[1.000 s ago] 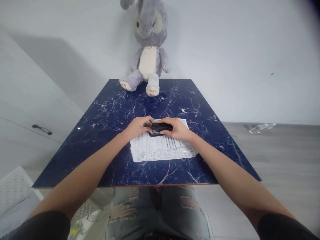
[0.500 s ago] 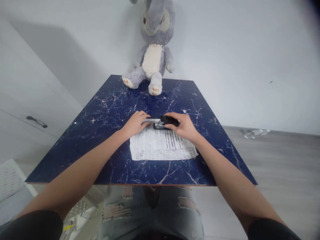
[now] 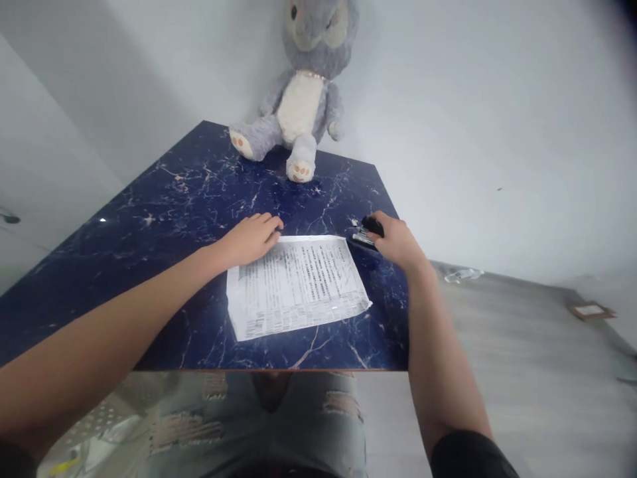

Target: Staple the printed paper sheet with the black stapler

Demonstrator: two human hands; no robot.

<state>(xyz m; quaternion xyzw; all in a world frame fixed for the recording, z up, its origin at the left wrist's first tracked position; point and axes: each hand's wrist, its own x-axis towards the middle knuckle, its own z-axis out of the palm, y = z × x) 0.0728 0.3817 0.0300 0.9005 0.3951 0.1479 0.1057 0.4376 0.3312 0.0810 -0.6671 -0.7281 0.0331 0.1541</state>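
A printed sheet of paper (image 3: 303,285) lies on the blue marbled table (image 3: 194,199), its far edge straight. My left hand (image 3: 253,238) rests at the sheet's far left corner, its fingers curled over a small dark thing that I cannot make out. Right of the sheet, my right hand (image 3: 394,240) is closed round a black stapler (image 3: 365,238), which sits low at the table's surface, just off the paper's far right corner.
A grey plush rabbit (image 3: 301,109) sits at the table's far edge against the wall. The table's front edge is close to my legs. On the floor to the right lie a clear plastic item (image 3: 462,275) and a brown framed object (image 3: 592,310).
My right hand has moved the stapler off the sheet to the right. My left hand has stayed near the far left corner. The view has turned to the right.
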